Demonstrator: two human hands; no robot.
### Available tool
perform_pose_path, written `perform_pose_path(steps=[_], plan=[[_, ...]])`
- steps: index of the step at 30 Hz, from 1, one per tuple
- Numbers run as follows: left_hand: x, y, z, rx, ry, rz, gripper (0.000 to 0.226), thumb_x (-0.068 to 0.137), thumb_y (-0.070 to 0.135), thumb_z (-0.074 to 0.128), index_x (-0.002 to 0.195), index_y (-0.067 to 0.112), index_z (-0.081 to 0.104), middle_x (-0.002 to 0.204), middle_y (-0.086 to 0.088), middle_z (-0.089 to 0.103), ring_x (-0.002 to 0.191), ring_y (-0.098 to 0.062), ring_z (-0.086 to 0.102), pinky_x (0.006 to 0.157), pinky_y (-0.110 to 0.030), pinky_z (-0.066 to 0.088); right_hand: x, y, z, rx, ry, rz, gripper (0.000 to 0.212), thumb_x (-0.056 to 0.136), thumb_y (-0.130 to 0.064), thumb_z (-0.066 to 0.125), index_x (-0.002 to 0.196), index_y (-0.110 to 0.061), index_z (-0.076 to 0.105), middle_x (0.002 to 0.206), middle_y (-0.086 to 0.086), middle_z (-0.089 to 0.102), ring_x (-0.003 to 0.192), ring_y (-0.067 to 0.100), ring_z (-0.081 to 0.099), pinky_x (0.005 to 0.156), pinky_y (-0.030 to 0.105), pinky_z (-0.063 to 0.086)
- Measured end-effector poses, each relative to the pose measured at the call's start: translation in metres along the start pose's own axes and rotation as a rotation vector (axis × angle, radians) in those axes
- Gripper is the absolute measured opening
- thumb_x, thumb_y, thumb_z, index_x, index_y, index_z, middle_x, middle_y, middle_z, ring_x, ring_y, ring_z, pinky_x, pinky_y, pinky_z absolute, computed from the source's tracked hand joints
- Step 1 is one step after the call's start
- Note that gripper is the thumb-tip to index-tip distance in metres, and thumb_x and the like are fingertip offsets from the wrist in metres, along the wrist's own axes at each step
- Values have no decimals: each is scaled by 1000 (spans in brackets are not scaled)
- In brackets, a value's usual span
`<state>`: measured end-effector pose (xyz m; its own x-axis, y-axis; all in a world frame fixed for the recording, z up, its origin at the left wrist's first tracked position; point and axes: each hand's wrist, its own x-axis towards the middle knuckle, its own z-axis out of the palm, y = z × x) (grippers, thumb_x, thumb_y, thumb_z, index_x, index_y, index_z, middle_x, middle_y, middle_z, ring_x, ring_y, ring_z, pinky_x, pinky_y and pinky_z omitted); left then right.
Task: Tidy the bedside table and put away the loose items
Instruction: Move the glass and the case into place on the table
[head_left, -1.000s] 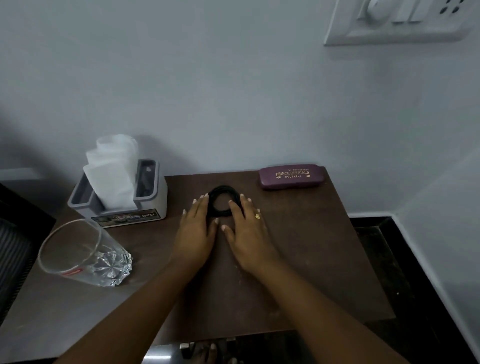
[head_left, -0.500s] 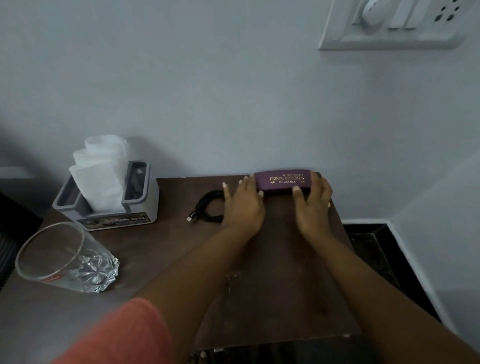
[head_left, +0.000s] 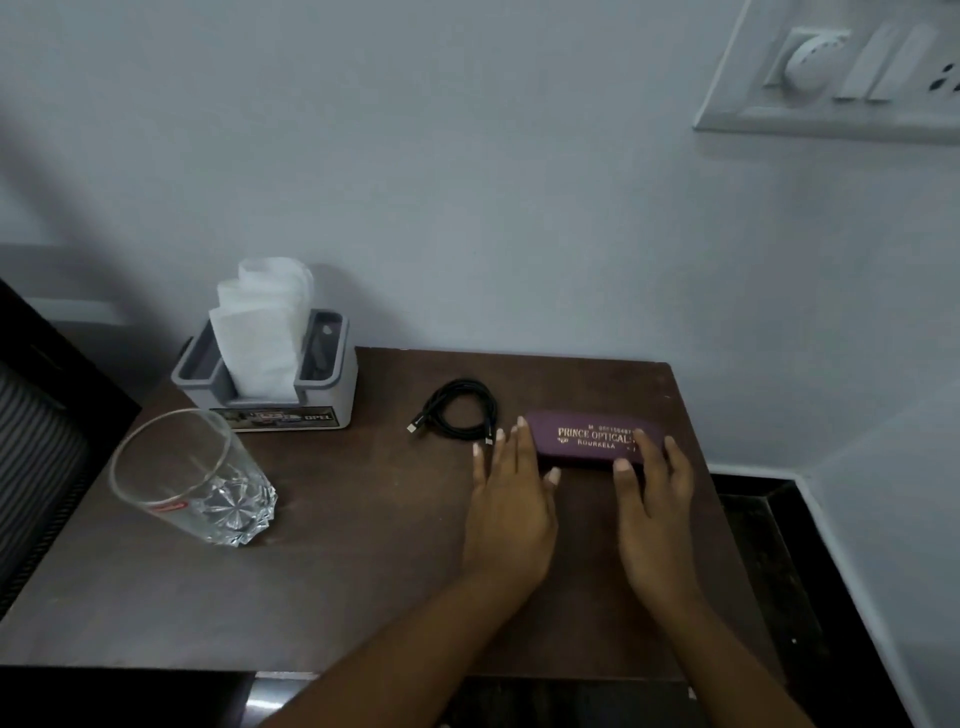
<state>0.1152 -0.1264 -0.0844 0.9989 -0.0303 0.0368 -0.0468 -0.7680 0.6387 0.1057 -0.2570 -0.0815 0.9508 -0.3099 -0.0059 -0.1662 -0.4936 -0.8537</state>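
Both hands' fingers (head_left: 522, 441) spread, flanking the case (head_left: 592, 439), holding nothing: pinch its ends, clear of the cable (head_left: 460, 410).

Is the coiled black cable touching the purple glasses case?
Apart. The head view shows bare brown tabletop between the coiled black cable and the left end of the purple glasses case.

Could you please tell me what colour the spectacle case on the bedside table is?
The spectacle case is dark maroon-purple with gold lettering; the head view shows it.
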Motion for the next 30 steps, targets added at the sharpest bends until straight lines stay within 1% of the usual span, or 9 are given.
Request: perform_pose_path(steps=[3,7,11,17,22,26,30], plan=[[-26,-12,-8,-80,-9,4,58,100,31,30,150,17,3,160,4,9,146,-8,-3,114,-22,-14,-25,-1,2,-24,-34,-12,48,96,-38,38,142,-36,28,156,-8,6,141,14,16,101,26,23],[-44,-25,-22,-98,-9,-17,57,101,29,29,150,16,3,160,5,7,146,-8,-3,115,-21,-10,-50,-9,10,-18,-65,-9,47,96,-34,40,142,-35,30,155,-9,6,141,13,17,104,25,24],[-62,-38,-35,-153,2,-72,58,101,29,28,149,18,-1,160,5,4,146,-7,-3,115,-20,-8,-70,-20,23,-10,-93,2,47,95,-32,43,140,-34,32,155,-7,6,139,12,18,104,25,25],[-80,-59,-50,-207,45,-156,60,100,27,30,148,18,-6,159,4,-2,146,-8,-2,116,-23,-6,-94,-33,48,25,-126,-31,45,95,-21,47,138,-30,38,155,-4,7,129,0,15,107,22,20],[-88,-69,-59,-266,88,-204,61,100,22,33,147,18,-5,159,3,0,145,-6,2,116,-24,-6,-105,-43,66,49,-106,-69,45,94,-16,50,136,-28,41,154,0,11,129,1,18,112,29,23],[-89,-69,-61,-302,110,-219,61,100,22,33,146,20,-7,159,4,3,145,-6,3,116,-24,-6,-106,-43,68,12,-128,-79,45,95,-20,48,137,-31,38,154,-2,9,130,0,16,114,32,24],[-87,-67,-59,-304,137,-249,61,99,21,34,147,18,-3,159,3,3,146,-10,5,117,-26,-4,-107,-43,69,-40,-113,-106,46,93,-18,51,137,-29,39,155,0,9,138,11,19,114,32,23]])
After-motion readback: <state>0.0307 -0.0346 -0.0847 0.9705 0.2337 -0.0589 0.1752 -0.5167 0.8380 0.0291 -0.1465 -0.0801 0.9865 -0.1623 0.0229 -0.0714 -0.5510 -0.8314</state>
